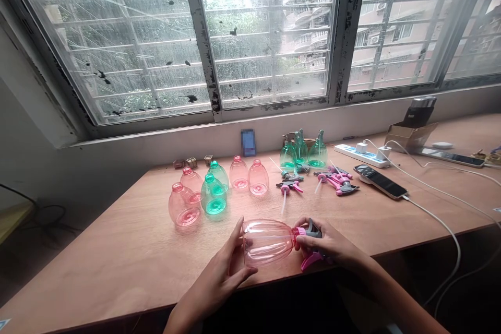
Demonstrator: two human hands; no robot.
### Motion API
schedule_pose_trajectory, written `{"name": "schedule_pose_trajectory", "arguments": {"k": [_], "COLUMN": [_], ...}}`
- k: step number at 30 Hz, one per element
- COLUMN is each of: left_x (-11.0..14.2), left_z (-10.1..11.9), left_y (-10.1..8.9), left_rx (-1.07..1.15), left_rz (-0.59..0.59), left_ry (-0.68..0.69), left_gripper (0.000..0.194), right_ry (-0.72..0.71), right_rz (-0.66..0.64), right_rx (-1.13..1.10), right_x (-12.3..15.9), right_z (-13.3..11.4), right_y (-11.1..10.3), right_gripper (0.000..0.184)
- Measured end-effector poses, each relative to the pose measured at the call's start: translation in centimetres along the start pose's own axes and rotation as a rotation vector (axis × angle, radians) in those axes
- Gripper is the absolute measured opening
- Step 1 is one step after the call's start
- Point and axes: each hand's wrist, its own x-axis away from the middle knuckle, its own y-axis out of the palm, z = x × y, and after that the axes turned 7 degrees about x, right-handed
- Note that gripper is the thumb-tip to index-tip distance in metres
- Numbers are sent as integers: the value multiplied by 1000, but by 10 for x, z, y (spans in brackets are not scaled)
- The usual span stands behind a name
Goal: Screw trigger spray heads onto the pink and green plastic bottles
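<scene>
My left hand (pixel 219 276) wraps the body of a transparent pink plastic spray bottle (pixel 266 241), which lies on its side above the table edge. My right hand (pixel 326 242) grips the bottle's neck, where a grey and pink trigger spray head (pixel 312 237) sits. Its pink trigger (pixel 311 261) points down, partly hidden by my fingers. Farther up the wooden table, several empty pink and green bottles (pixel 213 195) stand uncapped. Several loose spray heads with dip tubes (pixel 335 180) lie to their right, and several green bottles with spray heads (pixel 300 152) stand behind them.
A white power strip (pixel 362 155) and a smartphone (pixel 380 181) with a white cable lie to the right. Another phone (pixel 452 157) and a cardboard box (pixel 410 136) sit farther right. A barred window (pixel 270 36) runs along the table's back.
</scene>
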Motion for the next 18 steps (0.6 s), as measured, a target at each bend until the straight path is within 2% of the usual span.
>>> {"name": "schedule_pose_trajectory", "arguments": {"k": [4, 8, 18], "left_x": [0, -1, -1], "left_z": [3, 6, 3], "left_y": [0, 1, -1], "left_rx": [31, 101, -17], "left_rz": [-15, -35, -7], "left_ry": [-15, -25, 12], "left_gripper": [98, 91, 91], "right_ry": [-1, 6, 6], "right_rz": [-5, -10, -1], "right_rx": [-9, -10, 3], "right_x": [0, -1, 0], "right_z": [0, 1, -2], "right_y": [0, -1, 1], "right_gripper": [32, 33, 36]}}
